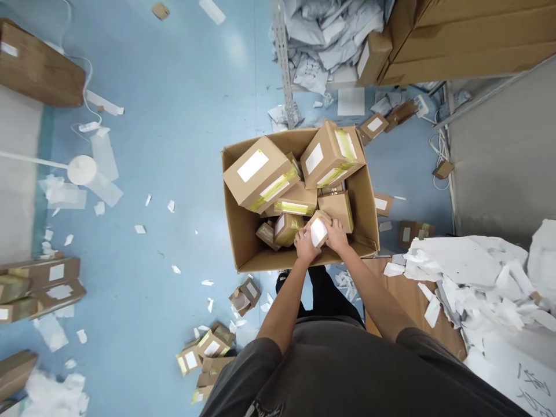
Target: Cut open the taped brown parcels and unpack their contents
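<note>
Between my two hands is a small cardboard box [319, 230] with a white label facing up. My left hand [306, 246] grips its left side, and my right hand [336, 234] has hold of the right side. Both are over the near part of a large open carton [229, 223]. Inside it lie several taped parcels: a big labelled box [260, 171] at the left, another big box [328, 156] at the far right, and a medium box [336, 208] just beyond my right hand. A smaller taped box [289, 230] sits left of my left hand.
Small boxes [208, 347] are piled on the blue floor at lower left, with paper scraps around. Shelving with grey mailing bags [325, 35] stands at the far side. A wooden surface [386, 284] heaped with white paper [473, 260] is on my right.
</note>
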